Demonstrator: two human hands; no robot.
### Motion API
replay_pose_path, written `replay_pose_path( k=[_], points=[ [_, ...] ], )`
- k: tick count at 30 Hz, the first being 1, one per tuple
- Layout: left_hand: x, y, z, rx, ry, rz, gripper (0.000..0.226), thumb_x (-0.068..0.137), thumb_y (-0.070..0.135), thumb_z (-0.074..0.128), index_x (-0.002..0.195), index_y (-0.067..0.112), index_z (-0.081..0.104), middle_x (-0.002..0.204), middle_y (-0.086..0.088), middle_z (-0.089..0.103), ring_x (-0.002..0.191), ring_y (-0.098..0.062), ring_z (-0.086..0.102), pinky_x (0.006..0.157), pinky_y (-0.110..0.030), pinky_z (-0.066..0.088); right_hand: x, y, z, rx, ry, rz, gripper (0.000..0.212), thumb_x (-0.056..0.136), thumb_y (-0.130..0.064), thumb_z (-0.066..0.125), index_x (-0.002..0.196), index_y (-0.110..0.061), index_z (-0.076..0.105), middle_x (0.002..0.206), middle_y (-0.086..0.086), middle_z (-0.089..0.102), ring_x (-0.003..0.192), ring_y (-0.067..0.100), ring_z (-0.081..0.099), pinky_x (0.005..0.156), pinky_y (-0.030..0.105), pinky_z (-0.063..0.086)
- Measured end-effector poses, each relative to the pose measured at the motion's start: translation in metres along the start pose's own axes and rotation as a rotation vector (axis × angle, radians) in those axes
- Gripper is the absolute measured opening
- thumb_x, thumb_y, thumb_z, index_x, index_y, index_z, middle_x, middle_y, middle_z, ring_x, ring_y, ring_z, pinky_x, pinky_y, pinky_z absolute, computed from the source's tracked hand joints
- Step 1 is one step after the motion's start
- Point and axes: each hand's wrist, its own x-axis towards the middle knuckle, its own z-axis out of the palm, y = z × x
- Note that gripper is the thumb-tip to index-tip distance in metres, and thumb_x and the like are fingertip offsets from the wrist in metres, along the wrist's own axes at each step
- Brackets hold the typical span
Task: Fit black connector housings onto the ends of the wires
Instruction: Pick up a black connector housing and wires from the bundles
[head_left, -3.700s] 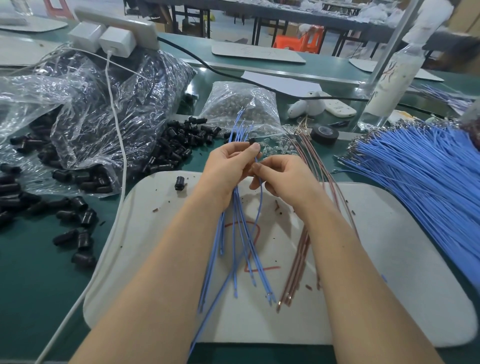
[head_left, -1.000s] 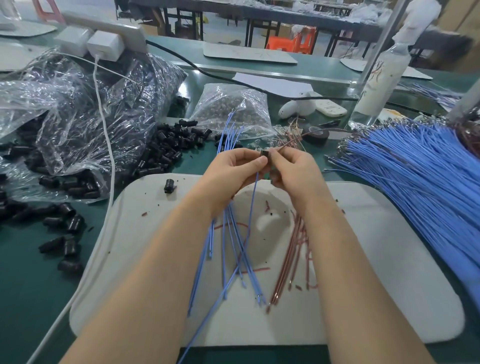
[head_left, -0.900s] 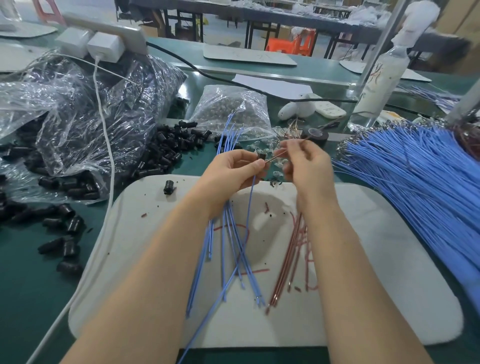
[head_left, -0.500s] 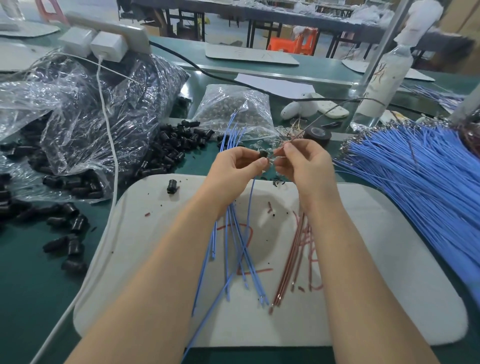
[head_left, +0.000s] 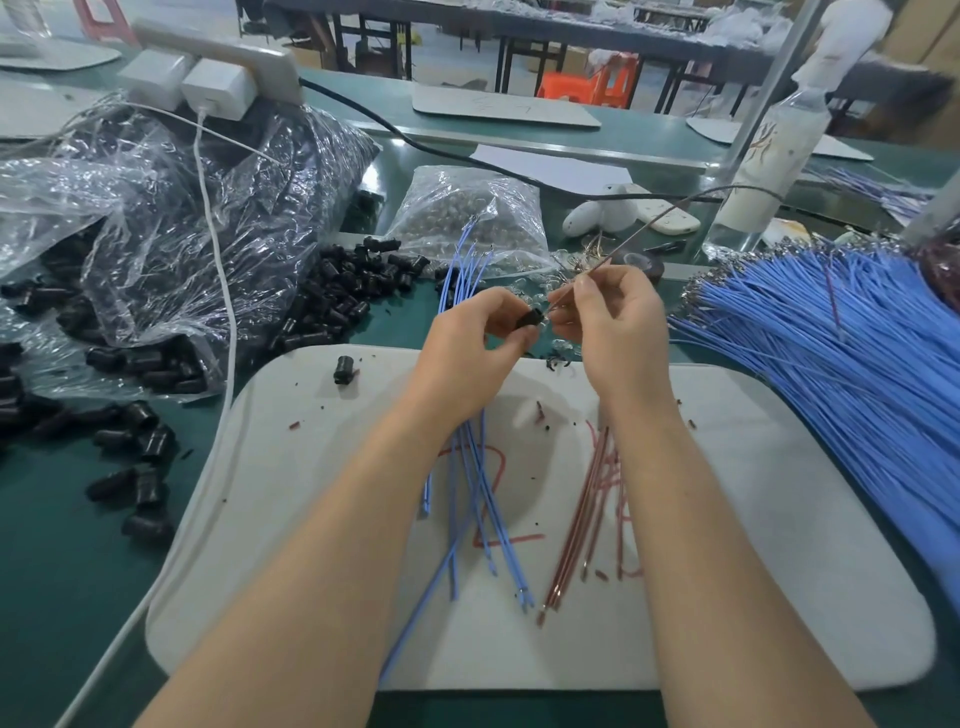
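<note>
My left hand (head_left: 475, 345) pinches a black connector housing (head_left: 530, 317) and also grips a bunch of blue wires (head_left: 467, 270) that fan above and below the fist. My right hand (head_left: 610, 322) pinches a thin brown wire (head_left: 660, 218) that arcs up to the right, its near end pointed at the housing. Both hands hover over the far edge of a white work mat (head_left: 322, 509). Loose blue wire ends (head_left: 488, 525) and brown wires (head_left: 582, 519) lie on the mat. One black housing (head_left: 343, 369) sits alone on the mat's far left.
A pile of black housings (head_left: 343, 296) spills from a clear plastic bag (head_left: 171, 223) at the left. A small bag of clear parts (head_left: 470, 218) lies behind the hands. A big sheaf of blue wires (head_left: 841, 353) fills the right. A white charger cable (head_left: 218, 291) crosses the left.
My right hand has let go beside the left hand and picked up a brown wire, bringing its end toward the black housing in my left hand. The blue bundle stays gripped.
</note>
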Motion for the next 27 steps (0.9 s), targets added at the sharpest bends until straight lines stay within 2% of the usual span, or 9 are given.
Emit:
replay_pose_path(
  k=[5, 9, 11, 13, 17, 20, 23, 25, 27],
  points=[
    [0.0, -0.001, 0.001, -0.001, 0.031, -0.01, 0.008, 0.086, 0.019, 0.067, 0.095, 0.017, 0.066, 0.084, 0.005, 0.068, 0.08, -0.004, 0.06, 0.069, -0.001, 0.037, -0.003, -0.001, 0.0, -0.191, -0.017, -0.057, 0.013, 0.093, -0.011, 0.054, 0.082, -0.019, 0.054, 0.083, 0.01, 0.068, 0.078, 0.026, 0.066, 0.08, 0.046, 0.054],
    [0.001, -0.002, 0.001, 0.028, 0.051, 0.002, 0.008, 0.087, 0.019, 0.066, 0.094, 0.018, 0.067, 0.081, 0.008, 0.065, 0.076, -0.002, 0.058, 0.067, 0.001, 0.035, -0.003, 0.0, 0.0, -0.297, -0.093, -0.039, 0.011, 0.087, -0.012, 0.06, 0.078, -0.018, 0.058, 0.074, -0.001, 0.063, 0.072, 0.016, 0.06, 0.073, 0.034, 0.051],
    [0.0, -0.001, 0.0, 0.059, 0.06, 0.031, 0.008, 0.087, 0.017, 0.065, 0.094, 0.015, 0.068, 0.08, 0.01, 0.064, 0.077, -0.004, 0.058, 0.068, 0.0, 0.037, -0.003, 0.0, 0.0, -0.307, -0.147, 0.007, 0.009, 0.086, -0.013, 0.061, 0.078, -0.018, 0.06, 0.074, -0.002, 0.064, 0.075, 0.016, 0.061, 0.076, 0.036, 0.053],
    [-0.001, -0.001, 0.0, 0.07, 0.056, 0.042, 0.009, 0.088, 0.016, 0.065, 0.096, 0.013, 0.068, 0.081, 0.009, 0.064, 0.078, -0.005, 0.058, 0.07, -0.002, 0.038, -0.003, -0.002, -0.001, -0.157, -0.122, 0.061, 0.009, 0.089, -0.016, 0.062, 0.082, -0.02, 0.06, 0.076, -0.002, 0.066, 0.073, 0.013, 0.063, 0.075, 0.034, 0.055],
    [-0.002, 0.002, 0.0, 0.087, 0.035, 0.078, 0.01, 0.088, 0.014, 0.065, 0.097, 0.013, 0.067, 0.082, 0.011, 0.063, 0.08, -0.004, 0.057, 0.073, -0.004, 0.038, -0.001, -0.008, -0.005, 0.211, -0.02, 0.138, 0.013, 0.093, -0.015, 0.059, 0.081, -0.018, 0.059, 0.065, -0.007, 0.066, 0.059, 0.005, 0.06, 0.058, 0.018, 0.051],
    [-0.002, 0.004, 0.002, 0.035, 0.063, 0.101, 0.008, 0.087, 0.014, 0.065, 0.095, 0.012, 0.068, 0.082, 0.008, 0.066, 0.078, -0.004, 0.058, 0.072, -0.005, 0.04, -0.002, -0.003, -0.002, 0.015, -0.083, 0.059, 0.018, 0.091, -0.014, 0.063, 0.074, -0.018, 0.059, 0.065, -0.004, 0.062, 0.064, 0.011, 0.059, 0.064, 0.024, 0.051],
    [0.0, 0.008, -0.002, -0.119, 0.1, 0.031, 0.004, 0.088, 0.016, 0.066, 0.091, 0.017, 0.068, 0.081, 0.009, 0.068, 0.078, -0.002, 0.061, 0.072, -0.01, 0.044, -0.004, -0.003, 0.004, -0.008, -0.142, -0.002, 0.015, 0.092, -0.018, 0.061, 0.078, -0.025, 0.061, 0.071, -0.002, 0.065, 0.071, 0.015, 0.062, 0.068, 0.027, 0.052],
    [0.001, 0.013, -0.006, -0.408, 0.137, -0.075, 0.004, 0.089, 0.014, 0.065, 0.09, 0.018, 0.066, 0.08, 0.006, 0.068, 0.077, -0.004, 0.063, 0.073, -0.019, 0.051, -0.008, -0.006, 0.008, 0.021, -0.257, -0.009, 0.008, 0.095, -0.023, 0.056, 0.095, -0.03, 0.06, 0.076, -0.003, 0.07, 0.076, 0.014, 0.068, 0.072, 0.029, 0.055],
    [0.004, 0.015, -0.011, -0.733, 0.169, -0.223, 0.005, 0.09, 0.013, 0.061, 0.093, 0.01, 0.065, 0.08, -0.001, 0.067, 0.074, -0.017, 0.062, 0.065, -0.029, 0.053, -0.014, -0.009, 0.015, 0.024, -0.357, 0.006, 0.012, 0.097, -0.016, 0.054, 0.104, -0.026, 0.053, 0.07, -0.002, 0.07, 0.07, 0.012, 0.069, 0.068, 0.028, 0.055]
  ],
)
